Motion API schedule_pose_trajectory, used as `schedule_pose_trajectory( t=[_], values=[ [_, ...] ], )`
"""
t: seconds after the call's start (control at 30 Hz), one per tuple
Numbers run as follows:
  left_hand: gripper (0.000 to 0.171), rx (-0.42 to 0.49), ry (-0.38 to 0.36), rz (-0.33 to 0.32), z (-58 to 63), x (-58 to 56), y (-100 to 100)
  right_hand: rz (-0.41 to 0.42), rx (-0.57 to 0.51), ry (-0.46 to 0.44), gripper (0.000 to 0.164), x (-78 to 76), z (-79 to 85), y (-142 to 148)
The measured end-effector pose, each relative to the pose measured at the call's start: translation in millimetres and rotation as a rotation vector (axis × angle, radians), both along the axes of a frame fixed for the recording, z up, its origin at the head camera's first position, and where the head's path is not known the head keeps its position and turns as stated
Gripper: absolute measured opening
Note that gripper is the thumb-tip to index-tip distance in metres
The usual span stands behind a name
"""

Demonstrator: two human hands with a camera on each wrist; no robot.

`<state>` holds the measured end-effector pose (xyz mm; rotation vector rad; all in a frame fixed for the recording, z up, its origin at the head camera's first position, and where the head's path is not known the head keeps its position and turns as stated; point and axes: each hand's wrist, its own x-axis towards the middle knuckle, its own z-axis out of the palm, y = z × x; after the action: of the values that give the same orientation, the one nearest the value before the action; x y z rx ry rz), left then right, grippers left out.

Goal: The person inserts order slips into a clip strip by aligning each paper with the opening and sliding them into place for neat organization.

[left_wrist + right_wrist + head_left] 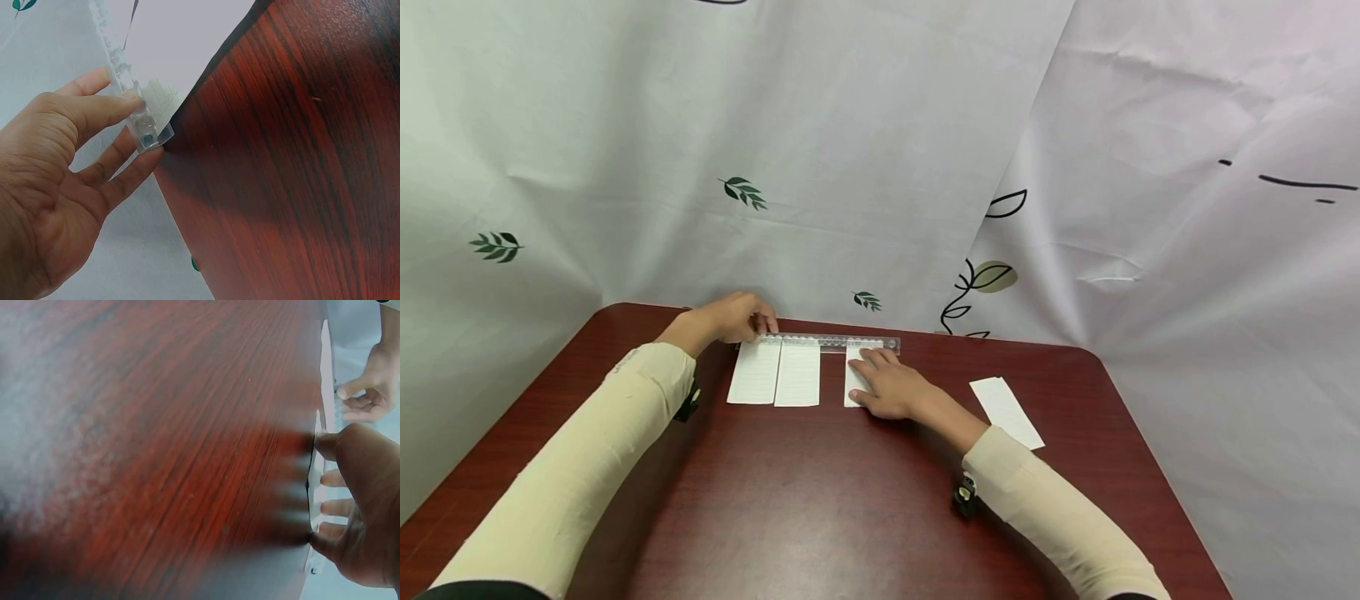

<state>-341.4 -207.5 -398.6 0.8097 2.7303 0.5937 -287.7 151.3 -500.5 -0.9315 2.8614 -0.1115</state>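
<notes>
A clear plastic strip, with a row of round shapes along it, lies along the table's far edge. My left hand pinches its left end, thumb on top and fingers beneath in the left wrist view. Two narrow lined paper slips stand side by side with their top ends at the strip. Farther right, my right hand rests with spread, nearly straight fingers on another slip, whose top end also meets the strip. That hand covers much of this slip.
Another white slip lies slanted on the right of the dark red wooden table. A pale cloth backdrop with leaf prints hangs right behind the table's far edge.
</notes>
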Motion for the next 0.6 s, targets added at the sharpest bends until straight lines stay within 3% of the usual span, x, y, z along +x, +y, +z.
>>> schedule_pose_trajectory(
  t=[0.27, 0.37, 0.6],
  values=[
    [0.040, 0.003, -0.009, 0.005, 1.3, 1.8, -1, 0.000, -0.031, -0.030, 0.072, -1.1, -0.6, -6],
    [0.040, 0.002, -0.009, 0.005, 1.2, 1.6, -1, -0.014, -0.055, -0.048, 0.071, 7.3, 9.9, -11],
    [0.039, 0.005, -0.009, 0.003, 0.5, -0.3, -1, -0.016, -0.099, -0.089, 0.069, 8.1, 15.1, -19]
  ],
)
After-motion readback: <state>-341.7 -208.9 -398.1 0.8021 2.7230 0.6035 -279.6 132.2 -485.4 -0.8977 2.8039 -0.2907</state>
